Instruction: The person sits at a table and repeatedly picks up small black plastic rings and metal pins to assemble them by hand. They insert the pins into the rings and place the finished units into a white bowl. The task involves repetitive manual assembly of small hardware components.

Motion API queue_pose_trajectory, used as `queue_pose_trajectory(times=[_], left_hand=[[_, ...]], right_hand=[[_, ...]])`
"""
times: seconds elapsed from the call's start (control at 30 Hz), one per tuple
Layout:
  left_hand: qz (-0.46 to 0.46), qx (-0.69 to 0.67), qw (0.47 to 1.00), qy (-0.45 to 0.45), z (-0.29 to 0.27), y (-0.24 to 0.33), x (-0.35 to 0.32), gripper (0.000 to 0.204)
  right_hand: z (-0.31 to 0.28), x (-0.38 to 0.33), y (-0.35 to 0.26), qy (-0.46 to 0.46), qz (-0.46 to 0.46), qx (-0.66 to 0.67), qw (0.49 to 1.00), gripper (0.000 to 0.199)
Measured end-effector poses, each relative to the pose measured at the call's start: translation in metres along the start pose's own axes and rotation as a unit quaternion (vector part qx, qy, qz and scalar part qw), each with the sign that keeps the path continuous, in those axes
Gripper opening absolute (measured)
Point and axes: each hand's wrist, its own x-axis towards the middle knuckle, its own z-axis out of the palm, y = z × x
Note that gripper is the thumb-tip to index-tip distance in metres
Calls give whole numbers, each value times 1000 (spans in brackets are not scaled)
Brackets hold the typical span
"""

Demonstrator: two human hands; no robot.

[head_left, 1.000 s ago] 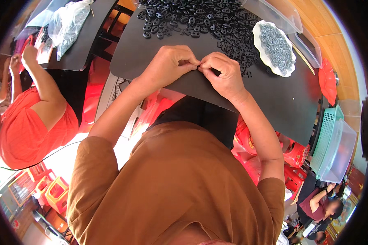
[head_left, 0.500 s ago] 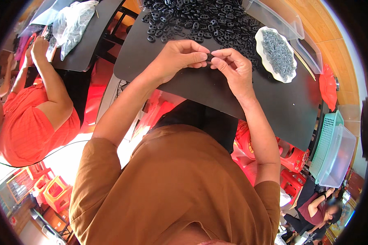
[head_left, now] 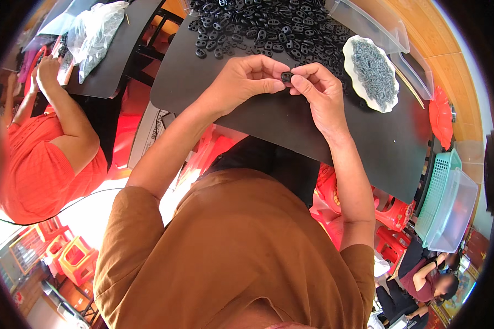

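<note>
Over the near part of the dark table, a small black oval plastic piece with two holes (head_left: 286, 77) is held between my hands. My left hand (head_left: 250, 78) pinches its left side with thumb and forefinger. My right hand (head_left: 319, 90) closes thumb and fingers on its right side. The fingertips cover its ends. A large heap of similar black pieces (head_left: 269, 24) spreads over the far side of the table. To the right of the heap stands a white scalloped dish (head_left: 386, 104) filled with small grey translucent parts, too fine to make out singly.
Clear plastic boxes (head_left: 370, 24) and thin sticks (head_left: 409, 82) lie beyond the dish on the dark table (head_left: 368, 148). Green and clear baskets (head_left: 439, 186) stand at the right. A person in red (head_left: 55, 148) works at another table on the left, near a plastic bag (head_left: 96, 38).
My hands have shifted slightly right, and the black piece has turned so that its holed face shows. The person in red has moved a little.
</note>
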Motion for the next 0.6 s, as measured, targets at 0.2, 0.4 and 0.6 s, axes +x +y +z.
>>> queue_pose_trajectory(times=[0.2, 0.4, 0.6], left_hand=[[22, 45, 999, -2, 3, 1, 2, 25], [36, 24, 999, -13, 3, -1, 1, 23], [51, 82, 995, 27, 7, -6, 1, 23]], right_hand=[[-2, 0, 2, 0, 2, 1, 1000, 11], [-4, 0, 2, 3, -4, -39, 999, 10], [-5, 0, 1, 2, 22, 7, 1000, 11]])
